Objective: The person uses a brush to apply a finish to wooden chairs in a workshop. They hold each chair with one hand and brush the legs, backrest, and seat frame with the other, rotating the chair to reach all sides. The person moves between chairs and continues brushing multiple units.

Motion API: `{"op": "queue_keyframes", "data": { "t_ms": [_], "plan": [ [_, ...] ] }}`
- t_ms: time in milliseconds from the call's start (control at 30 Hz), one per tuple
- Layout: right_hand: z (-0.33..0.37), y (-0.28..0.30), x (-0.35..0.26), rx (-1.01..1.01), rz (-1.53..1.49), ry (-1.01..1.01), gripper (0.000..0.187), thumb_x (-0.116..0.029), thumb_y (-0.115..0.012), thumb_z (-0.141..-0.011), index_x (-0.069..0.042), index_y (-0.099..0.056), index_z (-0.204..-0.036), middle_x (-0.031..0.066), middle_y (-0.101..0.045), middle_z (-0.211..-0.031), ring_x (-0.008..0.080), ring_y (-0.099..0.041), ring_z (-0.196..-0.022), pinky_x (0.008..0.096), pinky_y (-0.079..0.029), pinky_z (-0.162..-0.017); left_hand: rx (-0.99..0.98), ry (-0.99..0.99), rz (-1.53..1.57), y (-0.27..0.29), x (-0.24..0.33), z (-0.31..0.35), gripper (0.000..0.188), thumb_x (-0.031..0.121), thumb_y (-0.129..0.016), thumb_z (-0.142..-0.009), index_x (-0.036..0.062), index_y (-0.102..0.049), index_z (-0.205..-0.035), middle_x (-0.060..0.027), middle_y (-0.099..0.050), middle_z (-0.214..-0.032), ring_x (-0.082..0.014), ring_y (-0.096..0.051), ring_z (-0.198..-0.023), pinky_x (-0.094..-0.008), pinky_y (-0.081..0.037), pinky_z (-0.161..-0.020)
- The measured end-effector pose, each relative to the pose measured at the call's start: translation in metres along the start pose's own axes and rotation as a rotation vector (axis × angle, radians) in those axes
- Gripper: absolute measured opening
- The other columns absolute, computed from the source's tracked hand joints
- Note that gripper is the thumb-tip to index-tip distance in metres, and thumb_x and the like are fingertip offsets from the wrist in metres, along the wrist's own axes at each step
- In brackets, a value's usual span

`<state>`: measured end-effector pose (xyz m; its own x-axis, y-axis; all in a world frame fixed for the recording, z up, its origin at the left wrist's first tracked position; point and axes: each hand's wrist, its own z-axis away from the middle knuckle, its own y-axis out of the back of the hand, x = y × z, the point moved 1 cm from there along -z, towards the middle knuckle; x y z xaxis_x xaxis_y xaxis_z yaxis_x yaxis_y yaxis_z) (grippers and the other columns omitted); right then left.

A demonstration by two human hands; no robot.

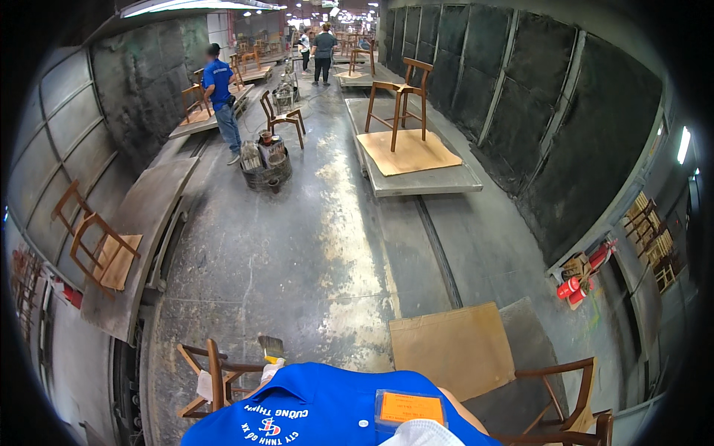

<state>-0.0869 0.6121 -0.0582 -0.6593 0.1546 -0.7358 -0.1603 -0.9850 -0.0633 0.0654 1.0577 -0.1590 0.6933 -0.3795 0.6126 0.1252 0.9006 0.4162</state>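
Observation:
Both hands are low at the left, in white gloves and partly hidden by my blue shirt. My left hand appears closed on the frame of a brown wooden chair. Just right of it, my right hand is closed on the yellow handle of a paintbrush. The brush's dark, broad bristles point away from me, over the grey floor beside the chair. My right forearm is mostly out of sight behind the shirt, and the fingers of both hands show only in part.
Another wooden chair stands at the lower right, near a cardboard sheet. Ahead, a low platform bears a chair. A dark tub of containers and a chair stand mid-floor. A person in blue stands beyond.

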Motion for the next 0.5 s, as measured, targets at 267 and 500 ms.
{"op": "queue_keyframes", "data": {
  "t_ms": [267, 500],
  "plan": [
    [-0.009, -0.016, 0.012, 0.014, 0.032, -0.005, 0.024, -0.026, -0.079, -0.095, -0.006, -0.076, -0.109, 0.0050, -0.080, -0.106, 0.0190, -0.074, -0.089, 0.0354, -0.060, -0.082, -0.023, -0.015, 0.036, 0.013, 0.006, -0.005, 0.051, 0.049, -0.064, -0.096, 0.0004, -0.077, -0.097, -0.0144, -0.078, -0.088, -0.0252, -0.076, -0.083, -0.0409, -0.056, -0.076],
    [-0.015, -0.029, 0.023, 0.058, 0.058, -0.029, 0.023, -0.025, -0.079, -0.094, -0.006, -0.077, -0.108, 0.0047, -0.080, -0.106, 0.0189, -0.074, -0.089, 0.0353, -0.060, -0.081, -0.061, -0.062, 0.041, 0.025, -0.007, -0.040, 0.050, 0.049, -0.064, -0.097, 0.0005, -0.076, -0.096, -0.0141, -0.078, -0.086, -0.0246, -0.076, -0.081, -0.0407, -0.056, -0.074]
  ]
}}
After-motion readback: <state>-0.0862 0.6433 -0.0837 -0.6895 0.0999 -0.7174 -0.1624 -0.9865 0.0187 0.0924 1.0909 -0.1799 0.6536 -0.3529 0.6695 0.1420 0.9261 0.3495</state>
